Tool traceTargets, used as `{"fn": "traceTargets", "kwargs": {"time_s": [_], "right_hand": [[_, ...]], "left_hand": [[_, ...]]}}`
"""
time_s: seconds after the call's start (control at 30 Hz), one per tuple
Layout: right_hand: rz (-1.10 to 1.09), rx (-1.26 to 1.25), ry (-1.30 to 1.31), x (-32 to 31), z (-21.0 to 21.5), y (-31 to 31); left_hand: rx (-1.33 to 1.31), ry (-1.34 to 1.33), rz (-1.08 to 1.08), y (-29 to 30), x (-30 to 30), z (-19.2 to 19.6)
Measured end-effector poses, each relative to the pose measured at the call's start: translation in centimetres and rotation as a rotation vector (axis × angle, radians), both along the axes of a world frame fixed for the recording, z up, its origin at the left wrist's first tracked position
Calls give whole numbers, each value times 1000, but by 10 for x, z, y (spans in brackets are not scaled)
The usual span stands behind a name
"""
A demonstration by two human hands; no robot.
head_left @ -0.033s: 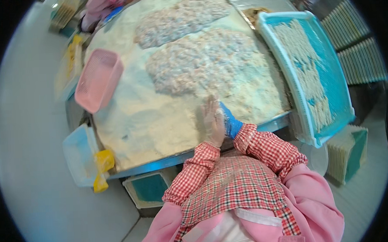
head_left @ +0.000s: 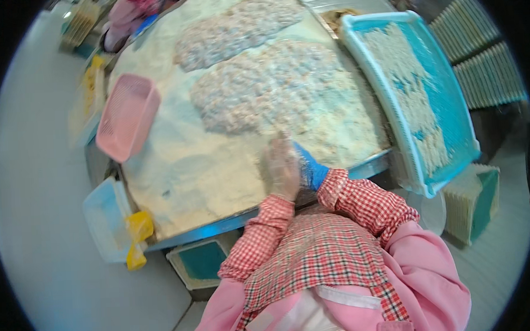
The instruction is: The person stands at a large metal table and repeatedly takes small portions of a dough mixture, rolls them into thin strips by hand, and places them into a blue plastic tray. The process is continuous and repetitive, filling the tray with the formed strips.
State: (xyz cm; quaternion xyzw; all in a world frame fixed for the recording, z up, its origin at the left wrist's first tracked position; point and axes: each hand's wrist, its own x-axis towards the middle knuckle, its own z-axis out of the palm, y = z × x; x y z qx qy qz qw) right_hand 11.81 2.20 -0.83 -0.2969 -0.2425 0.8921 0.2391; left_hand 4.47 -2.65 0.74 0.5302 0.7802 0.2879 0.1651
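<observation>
Where both hands (head_left: 291, 164) meet: crumb-coated pieces (head_left: 262, 91) just beyond.

Food workshop, floured steel table (head_left: 232, 223), stacked trays (head_left: 486, 79)

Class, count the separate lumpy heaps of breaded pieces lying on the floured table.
2. One heap lies at the far end of the floured table; the larger heap lies nearer, just beyond the hands. More may be hidden past the picture's upper edge.

Hands (head_left: 288, 164) together on the floured table (head_left: 182, 175) near its front edge, coated pieces (head_left: 262, 94) heaped just behind them, tray (head_left: 447, 134) to the right, basket (head_left: 127, 117) far left, tub (head_left: 105, 220) off the left-front edge.
</observation>
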Motion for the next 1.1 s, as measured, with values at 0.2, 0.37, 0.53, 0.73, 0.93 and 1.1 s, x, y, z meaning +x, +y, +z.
{"fn": "traceTargets", "kwargs": {"time_s": [0.2,0.37,0.53,0.73,0.93,1.1], "right_hand": [[193,-347,-87,62,-6,44],[12,18,-304,169,84,124],[-286,431,-1068,331,129,225],[-361,356,-915,412,49,288],[-138,453,-992,425,61,279],[-206,552,-1284,430,54,273]], "left_hand": [[-201,50,71,-32,-50,-52],[54,-315,178,-33,-34,-53],[59,-94,801,-1,-159,-70],[101,-432,676,78,-139,-20],[20,-417,535,69,-188,-67],[9,-362,509,44,-199,-51]]}}
